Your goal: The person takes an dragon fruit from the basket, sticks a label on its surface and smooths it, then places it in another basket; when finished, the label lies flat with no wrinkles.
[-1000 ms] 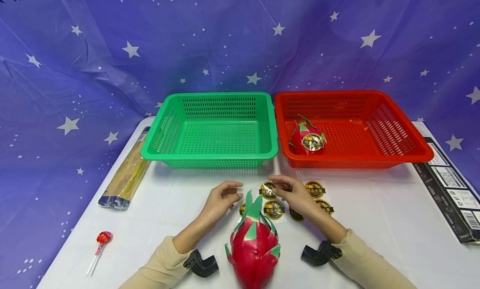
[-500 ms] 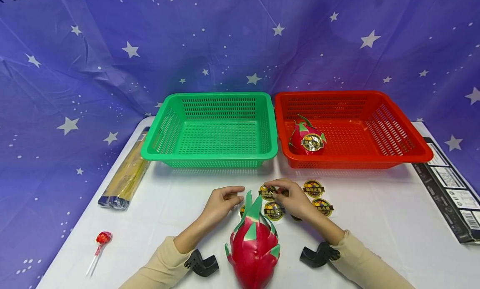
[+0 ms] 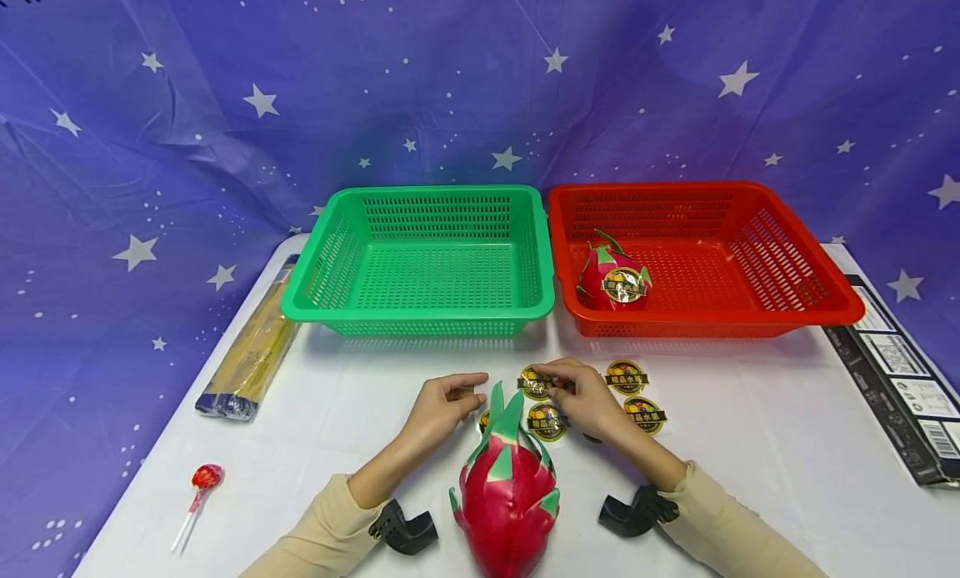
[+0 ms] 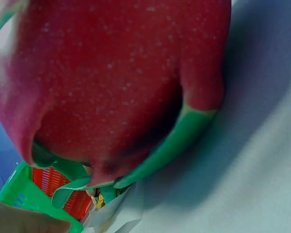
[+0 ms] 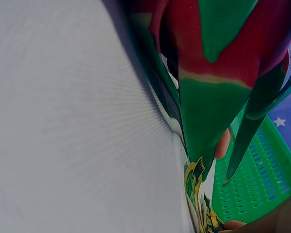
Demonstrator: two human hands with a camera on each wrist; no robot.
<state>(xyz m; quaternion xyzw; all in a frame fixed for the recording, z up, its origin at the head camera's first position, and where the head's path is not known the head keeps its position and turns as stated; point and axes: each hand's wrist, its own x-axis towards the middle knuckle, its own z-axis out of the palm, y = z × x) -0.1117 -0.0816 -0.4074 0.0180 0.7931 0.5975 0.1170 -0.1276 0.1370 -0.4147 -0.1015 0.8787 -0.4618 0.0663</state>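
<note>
A plush-looking dragon fruit (image 3: 510,507), red with green leaf tips, lies at the front of the table, its leafy end pointing away from the person. Just beyond it are several round black-and-gold stickers (image 3: 547,423). My right hand (image 3: 588,401) is over them, with index finger and thumb right at the edges of the upper left sticker (image 3: 533,384). Part of the group is hidden beneath that hand. To the left of the leaf tips, my left hand (image 3: 438,409) holds nothing, fingers loosely bent. The dragon fruit (image 4: 111,82) fills most of the left wrist view.
Behind the stickers stand a green basket (image 3: 420,314) and a red basket (image 3: 712,318). A smaller dragon fruit (image 3: 596,269) bearing a sticker sits in the red one. At left lie a plastic-wrapped pack (image 3: 251,353) and a lollipop (image 3: 207,476); a black-and-white box (image 3: 892,386) is at right.
My right hand has shifted slightly left and down, its fingertips now at the upper left sticker. My left hand has moved slightly down, then stayed. The dragon fruit has not moved.
</note>
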